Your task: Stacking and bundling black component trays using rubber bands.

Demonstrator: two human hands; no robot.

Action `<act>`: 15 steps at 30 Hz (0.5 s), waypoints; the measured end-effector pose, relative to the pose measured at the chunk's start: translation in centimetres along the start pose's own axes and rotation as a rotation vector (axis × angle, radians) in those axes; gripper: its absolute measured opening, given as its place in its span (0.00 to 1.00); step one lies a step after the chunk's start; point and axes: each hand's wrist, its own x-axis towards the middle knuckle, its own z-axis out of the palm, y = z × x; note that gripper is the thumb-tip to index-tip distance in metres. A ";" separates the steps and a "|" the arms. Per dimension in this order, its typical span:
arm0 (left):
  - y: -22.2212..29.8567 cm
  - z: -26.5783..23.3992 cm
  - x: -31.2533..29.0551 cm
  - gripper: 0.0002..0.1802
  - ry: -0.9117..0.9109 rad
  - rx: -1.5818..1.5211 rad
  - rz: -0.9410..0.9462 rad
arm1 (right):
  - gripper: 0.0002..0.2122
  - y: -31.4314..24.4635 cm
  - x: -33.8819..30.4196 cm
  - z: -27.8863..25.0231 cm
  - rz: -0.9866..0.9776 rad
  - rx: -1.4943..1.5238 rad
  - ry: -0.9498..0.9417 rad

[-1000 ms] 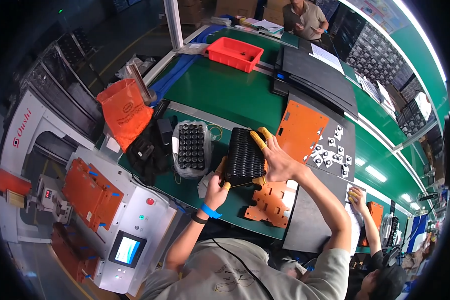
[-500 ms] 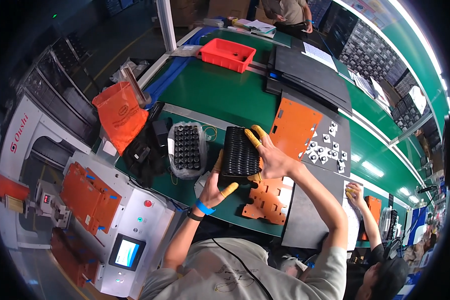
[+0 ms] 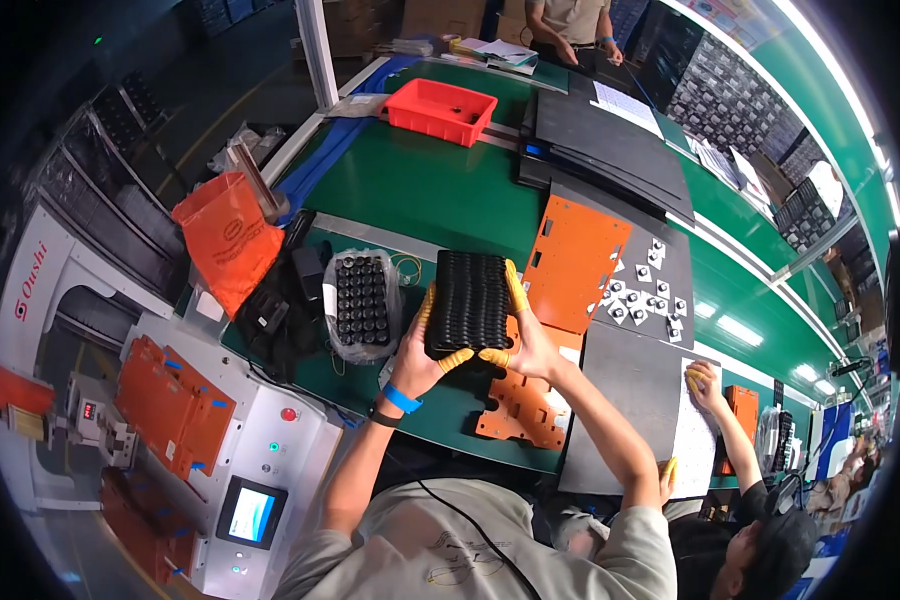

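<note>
Between my two hands is a black ribbed block, made of tight rows of rounded black pieces. My left hand grips its left side, thumb on the near edge. My right hand grips the right side, fingers up along it and thumb at the near edge. Yellow covers sit on several fingertips. Left of the block, a clear plastic bag holds rows of black round pieces. Partly behind my right hand and forearm lies an orange plate with cut-outs.
An orange panel and small white pieces with black knobs lie to the right. A red bin stands farther back. At left are an orange bag and a machine with a screen. A co-worker's hand is at right.
My right hand has slid from over the block's top down to its right side. My left thumb has closed onto the near edge. The block has turned slightly, and the view has shifted.
</note>
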 end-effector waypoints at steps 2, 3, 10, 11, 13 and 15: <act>0.7 0.0 -0.3 0.59 -0.016 -0.014 0.017 | 0.60 -1.3 -0.3 0.6 0.024 0.157 -0.004; 0.9 0.0 -0.5 0.60 -0.029 -0.029 0.036 | 0.59 -0.9 -0.5 0.9 0.005 0.154 -0.005; 0.7 -0.7 2.0 0.60 0.003 -0.066 0.102 | 0.56 -0.3 -2.2 1.9 0.007 0.137 0.081; -0.4 -0.6 1.9 0.54 0.033 -0.144 0.042 | 0.54 -1.0 -2.0 2.6 0.059 0.273 0.143; -3.9 -0.4 1.2 0.43 0.095 -0.297 -0.082 | 0.50 -0.5 -1.6 3.9 0.042 0.324 0.274; -7.5 -0.4 0.2 0.34 0.158 -0.449 -0.210 | 0.48 -0.7 -0.5 5.5 0.072 0.382 0.339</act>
